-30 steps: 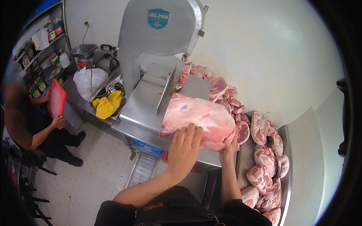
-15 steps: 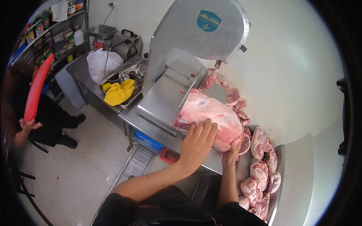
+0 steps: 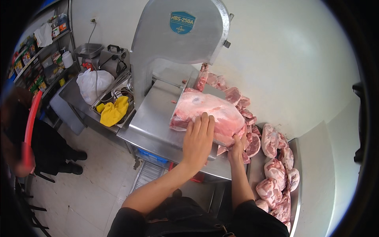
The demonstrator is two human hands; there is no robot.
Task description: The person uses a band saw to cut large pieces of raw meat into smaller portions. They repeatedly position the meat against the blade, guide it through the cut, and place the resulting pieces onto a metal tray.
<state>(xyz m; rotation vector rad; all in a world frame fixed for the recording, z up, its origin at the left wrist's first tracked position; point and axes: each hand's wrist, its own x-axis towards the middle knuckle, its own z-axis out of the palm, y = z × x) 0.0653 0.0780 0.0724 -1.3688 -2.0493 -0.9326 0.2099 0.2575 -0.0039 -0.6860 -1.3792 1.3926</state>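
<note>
A large pink slab of raw meat [image 3: 207, 112] lies on the steel table [image 3: 158, 126] of a band saw [image 3: 177, 43]. My left hand [image 3: 197, 140] lies flat on the slab's near side, fingers spread and pointing away from me. My right hand [image 3: 237, 146] grips the slab's lower right end, partly hidden under it. The slab's far end lies close to the saw's blade area [image 3: 197, 79].
Cut meat slices [image 3: 237, 100] pile up behind the saw. More meat pieces [image 3: 276, 173] fill a steel tray at right. At left, a counter holds a yellow cloth [image 3: 112, 110], a white bag [image 3: 92, 83] and a grinder. A seated person [image 3: 35, 138] holds a red object.
The view has shifted, so the saw sits more centrally. Both hands stay on the meat slab. The person at left has lowered the red object slightly.
</note>
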